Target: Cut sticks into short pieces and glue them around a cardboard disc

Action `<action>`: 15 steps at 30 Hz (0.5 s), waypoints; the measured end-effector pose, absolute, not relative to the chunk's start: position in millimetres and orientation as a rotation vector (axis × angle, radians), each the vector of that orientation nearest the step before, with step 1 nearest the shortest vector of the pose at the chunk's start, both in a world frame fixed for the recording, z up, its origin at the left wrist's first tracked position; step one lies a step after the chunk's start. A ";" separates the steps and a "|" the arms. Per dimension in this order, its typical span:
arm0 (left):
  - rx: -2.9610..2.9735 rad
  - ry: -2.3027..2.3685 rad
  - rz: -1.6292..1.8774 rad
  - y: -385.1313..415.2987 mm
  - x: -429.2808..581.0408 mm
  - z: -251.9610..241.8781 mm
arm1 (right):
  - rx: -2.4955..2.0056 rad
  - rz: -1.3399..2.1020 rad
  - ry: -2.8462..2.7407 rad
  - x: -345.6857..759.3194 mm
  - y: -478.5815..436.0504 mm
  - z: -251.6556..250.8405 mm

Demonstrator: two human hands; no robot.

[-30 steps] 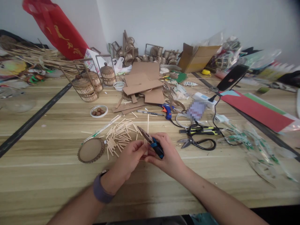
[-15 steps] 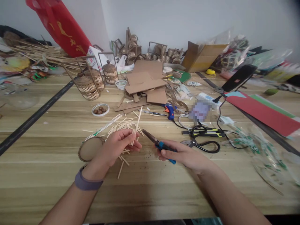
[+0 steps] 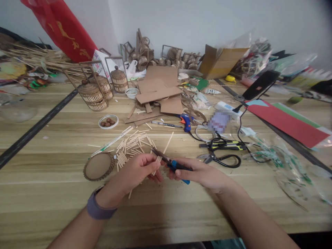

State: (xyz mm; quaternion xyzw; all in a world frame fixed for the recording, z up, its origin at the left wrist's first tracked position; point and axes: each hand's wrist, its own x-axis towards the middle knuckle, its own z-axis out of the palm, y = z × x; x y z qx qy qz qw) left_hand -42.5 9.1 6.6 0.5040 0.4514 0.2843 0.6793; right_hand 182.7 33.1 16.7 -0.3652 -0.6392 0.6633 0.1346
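Note:
My left hand is closed on a few thin wooden sticks, one long and the others short. Pliers with blue handles are gripped in my right hand. Their dark jaws reach across the long stick just above my left fingers; whether they bite on it I cannot tell. Loose cut sticks lie in a pile behind my left hand. Beside my left wrist is a round cardboard disc with a ridged rim.
A white lid with brown beads stands left of centre. Cardboard pieces, a blue glue gun, a pen and black-handled scissors lie beyond my hands. Small lidded baskets stand at the back left.
My left hand has moved right, bringing the sticks to the pliers, and the long stick now leans further right. The jaws now cross it, where before they were apart.

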 end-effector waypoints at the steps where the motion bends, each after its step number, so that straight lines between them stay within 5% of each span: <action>1: 1.125 1.008 0.636 9.0 -41.8 6.4 | -1.058 1.921 -1.848 182.7 32.7 16.8; 15: 1.154 0.986 0.628 8.7 -37.6 9.3 | -1.002 1.860 -1.876 178.3 29.0 25.1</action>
